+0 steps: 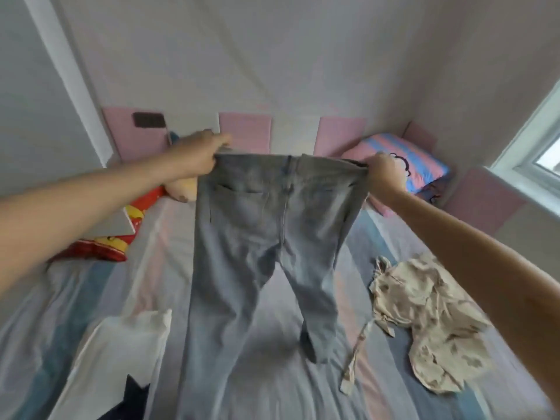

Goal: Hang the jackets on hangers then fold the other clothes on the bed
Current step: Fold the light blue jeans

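Observation:
I hold a pair of light grey jeans [260, 237] up over the bed [169, 237], back pockets facing me and legs hanging down. My left hand [198, 154] grips the left end of the waistband. My right hand [383, 174] grips the right end. A crumpled beige patterned garment [430, 322] with a loose tie lies on the bed at the right. A white garment [121, 353] with a dark star print lies at the lower left.
The bed has a striped pastel sheet. A red and yellow cushion [109, 247] and a beige plush toy [181, 190] sit at the far left. A pink and blue striped pillow [418, 165] lies in the far right corner. A window [536, 153] is at the right.

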